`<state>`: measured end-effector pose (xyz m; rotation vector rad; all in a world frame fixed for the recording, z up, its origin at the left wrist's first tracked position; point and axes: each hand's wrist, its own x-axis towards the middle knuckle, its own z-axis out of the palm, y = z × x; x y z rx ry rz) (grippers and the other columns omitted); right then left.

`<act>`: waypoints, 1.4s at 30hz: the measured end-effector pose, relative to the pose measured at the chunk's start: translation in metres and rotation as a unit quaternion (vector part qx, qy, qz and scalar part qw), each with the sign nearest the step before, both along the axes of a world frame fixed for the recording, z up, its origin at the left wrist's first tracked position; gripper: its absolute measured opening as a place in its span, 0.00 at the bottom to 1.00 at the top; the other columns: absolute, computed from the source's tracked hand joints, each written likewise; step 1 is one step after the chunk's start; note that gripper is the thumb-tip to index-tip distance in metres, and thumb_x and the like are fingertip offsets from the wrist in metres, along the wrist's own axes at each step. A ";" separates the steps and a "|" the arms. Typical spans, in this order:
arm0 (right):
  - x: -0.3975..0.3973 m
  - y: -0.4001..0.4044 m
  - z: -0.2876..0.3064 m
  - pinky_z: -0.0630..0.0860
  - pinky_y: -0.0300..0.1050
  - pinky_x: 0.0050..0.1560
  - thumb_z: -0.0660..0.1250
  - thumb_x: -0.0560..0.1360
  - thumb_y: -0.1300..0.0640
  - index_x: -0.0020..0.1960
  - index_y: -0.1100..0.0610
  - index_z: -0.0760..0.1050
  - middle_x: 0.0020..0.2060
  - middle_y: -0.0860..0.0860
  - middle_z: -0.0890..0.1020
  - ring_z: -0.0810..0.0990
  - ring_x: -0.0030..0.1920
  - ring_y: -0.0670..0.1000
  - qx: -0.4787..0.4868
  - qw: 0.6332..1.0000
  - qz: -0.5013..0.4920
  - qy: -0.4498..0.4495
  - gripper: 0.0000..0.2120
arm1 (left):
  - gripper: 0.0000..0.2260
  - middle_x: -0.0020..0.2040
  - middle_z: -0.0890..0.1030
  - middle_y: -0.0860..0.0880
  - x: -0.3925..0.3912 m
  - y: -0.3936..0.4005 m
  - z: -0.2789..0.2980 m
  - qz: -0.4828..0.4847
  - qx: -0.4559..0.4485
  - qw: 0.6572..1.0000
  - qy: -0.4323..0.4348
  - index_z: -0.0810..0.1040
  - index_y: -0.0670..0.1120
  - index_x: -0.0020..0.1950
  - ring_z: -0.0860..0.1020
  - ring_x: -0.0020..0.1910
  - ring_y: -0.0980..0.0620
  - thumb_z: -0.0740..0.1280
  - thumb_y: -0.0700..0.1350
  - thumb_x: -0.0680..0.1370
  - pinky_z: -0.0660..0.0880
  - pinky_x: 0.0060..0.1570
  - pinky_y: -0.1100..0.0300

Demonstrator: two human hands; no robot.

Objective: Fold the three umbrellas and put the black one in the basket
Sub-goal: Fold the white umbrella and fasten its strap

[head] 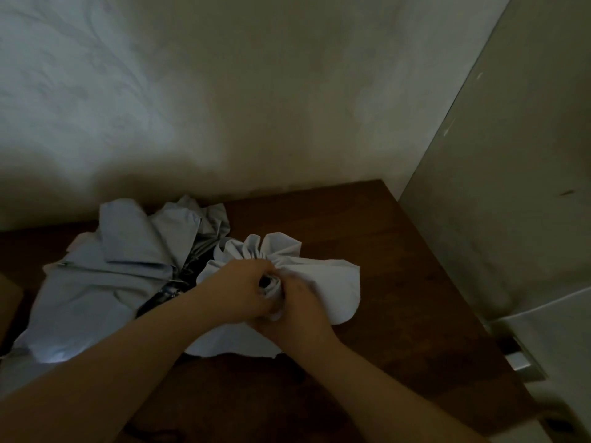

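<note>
A pale white umbrella (323, 279) lies half-gathered on the dark wooden table (399, 282), its cloth fanning out to the right. My left hand (243, 289) grips its bunched middle from the left. My right hand (297, 311) grips the same bunch from the near side, the two hands touching. To the left lies a light blue-grey umbrella (128, 266), crumpled and loose, with dark ribs or lining (179, 282) showing at its right edge. No black umbrella or basket can be made out in this dim view.
A plain wall (256, 107) rises just behind the table. A pale cabinet or appliance side (511, 187) stands along the table's right edge, with a metal handle (521, 362) low down. A brown object (8, 302) shows at the far left edge.
</note>
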<state>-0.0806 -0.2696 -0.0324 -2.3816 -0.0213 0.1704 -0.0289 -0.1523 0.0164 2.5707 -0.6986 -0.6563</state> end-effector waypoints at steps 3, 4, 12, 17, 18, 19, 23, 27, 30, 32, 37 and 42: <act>0.001 -0.001 -0.003 0.66 0.40 0.67 0.65 0.76 0.52 0.66 0.54 0.70 0.62 0.50 0.75 0.73 0.61 0.48 0.017 1.000 -0.006 -0.014 0.20 | 0.24 0.57 0.80 0.49 -0.006 0.004 0.001 -0.006 -0.027 1.000 0.008 0.69 0.47 0.72 0.74 0.42 0.61 0.72 0.47 0.79 0.70 0.41 0.74; 0.000 -0.003 -0.003 0.67 0.39 0.65 0.67 0.75 0.52 0.65 0.54 0.71 0.60 0.50 0.76 0.74 0.60 0.48 0.038 0.999 -0.034 -0.014 0.19 | 0.27 0.61 0.78 0.47 -0.007 0.008 0.003 -0.020 -0.023 1.000 -0.005 0.67 0.46 0.75 0.76 0.47 0.57 0.73 0.45 0.78 0.71 0.44 0.71; -0.006 -0.009 -0.008 0.75 0.42 0.54 0.71 0.70 0.50 0.56 0.51 0.73 0.52 0.48 0.79 0.77 0.51 0.48 0.083 0.983 -0.148 -0.070 0.16 | 0.09 0.40 0.73 0.52 -0.033 0.010 -0.017 0.191 0.096 0.974 -0.077 0.77 0.48 0.53 0.74 0.39 0.58 0.58 0.43 0.87 0.70 0.36 0.69; -0.009 -0.002 0.003 0.75 0.46 0.58 0.70 0.71 0.54 0.58 0.54 0.73 0.54 0.49 0.78 0.76 0.54 0.48 0.131 0.977 -0.134 -0.101 0.16 | 0.05 0.56 0.81 0.45 -0.029 0.006 -0.011 0.159 -0.103 0.976 0.107 0.73 0.53 0.56 0.80 0.55 0.48 0.63 0.43 0.83 0.76 0.65 0.51; -0.009 -0.002 0.005 0.75 0.45 0.58 0.69 0.72 0.55 0.59 0.55 0.72 0.55 0.49 0.77 0.75 0.55 0.48 0.120 0.979 -0.127 -0.109 0.17 | 0.06 0.53 0.81 0.49 -0.028 0.002 -0.013 0.181 -0.142 0.966 0.116 0.72 0.53 0.58 0.80 0.52 0.52 0.65 0.47 0.82 0.77 0.63 0.54; -0.009 -0.003 0.008 0.75 0.44 0.57 0.69 0.72 0.57 0.61 0.55 0.71 0.56 0.49 0.76 0.75 0.55 0.47 0.108 0.979 -0.120 -0.121 0.18 | 0.09 0.52 0.81 0.52 -0.028 -0.003 -0.014 0.197 -0.177 0.957 0.122 0.72 0.53 0.61 0.79 0.49 0.56 0.67 0.49 0.82 0.78 0.57 0.61; -0.012 -0.005 0.016 0.73 0.39 0.56 0.71 0.70 0.59 0.65 0.54 0.68 0.59 0.49 0.74 0.74 0.57 0.48 0.127 0.981 -0.110 -0.098 0.25 | 0.08 0.53 0.81 0.46 -0.021 -0.010 -0.015 0.192 -0.224 0.954 0.053 0.78 0.53 0.56 0.79 0.50 0.53 0.70 0.52 0.79 0.76 0.46 0.68; -0.013 -0.008 0.009 0.73 0.38 0.57 0.71 0.70 0.59 0.66 0.55 0.67 0.60 0.51 0.75 0.75 0.59 0.49 0.152 0.984 -0.080 -0.049 0.26 | 0.11 0.40 0.78 0.51 -0.018 -0.011 -0.015 0.174 -0.202 0.964 0.027 0.71 0.58 0.40 0.77 0.42 0.51 0.71 0.56 0.78 0.78 0.51 0.54; -0.016 -0.008 0.008 0.69 0.37 0.64 0.70 0.72 0.58 0.67 0.57 0.66 0.63 0.52 0.73 0.72 0.63 0.48 0.129 0.990 -0.033 -0.048 0.27 | 0.08 0.33 0.74 0.55 -0.020 -0.009 -0.020 0.175 -0.170 0.970 -0.023 0.75 0.50 0.43 0.79 0.33 0.60 0.71 0.46 0.81 0.72 0.35 0.72; -0.015 -0.010 0.007 0.66 0.38 0.67 0.69 0.72 0.59 0.68 0.58 0.66 0.64 0.51 0.73 0.70 0.65 0.46 0.137 0.989 -0.011 -0.059 0.25 | 0.16 0.48 0.81 0.52 -0.022 -0.009 -0.023 0.195 -0.147 0.969 -0.039 0.76 0.45 0.66 0.82 0.49 0.62 0.71 0.47 0.80 0.72 0.44 0.78; -0.018 -0.023 0.012 0.64 0.28 0.64 0.65 0.72 0.66 0.66 0.54 0.68 0.64 0.47 0.73 0.69 0.62 0.36 0.180 0.982 0.053 -0.027 0.24 | 0.37 0.64 0.72 0.45 -0.030 -0.016 -0.016 0.155 -0.098 0.981 -0.062 0.46 0.56 0.85 0.76 0.47 0.59 0.65 0.53 0.83 0.69 0.44 0.75; -0.021 -0.039 0.019 0.64 0.34 0.68 0.63 0.72 0.64 0.74 0.53 0.60 0.70 0.50 0.68 0.67 0.66 0.41 0.115 0.988 0.106 0.009 0.31 | 0.26 0.59 0.66 0.49 -0.028 -0.014 -0.014 0.082 -0.025 0.992 -0.094 0.49 0.61 0.83 0.67 0.39 0.59 0.54 0.48 0.88 0.67 0.39 0.71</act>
